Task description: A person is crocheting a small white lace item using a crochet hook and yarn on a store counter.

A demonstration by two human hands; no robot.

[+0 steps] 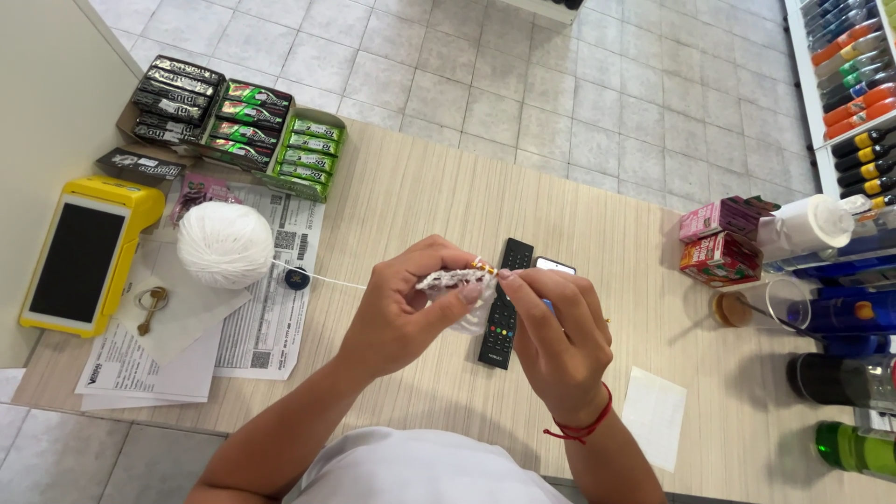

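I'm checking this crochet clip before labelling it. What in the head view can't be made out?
- Hook: mostly hidden inside the right hand; only an orange tip shows.
- Crochet piece: largely covered by the left hand.
- Remote control: middle hidden by both hands.
- Bottles: cut off by the right edge.

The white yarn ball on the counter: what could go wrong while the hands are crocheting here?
1. The yarn ball lies loose on papers; a pull on the taut strand may roll it or drag them.
2. The strand passes a small dark round object and might snag on it.
3. The left hand and right hand work right above the remote control, which they may knock.
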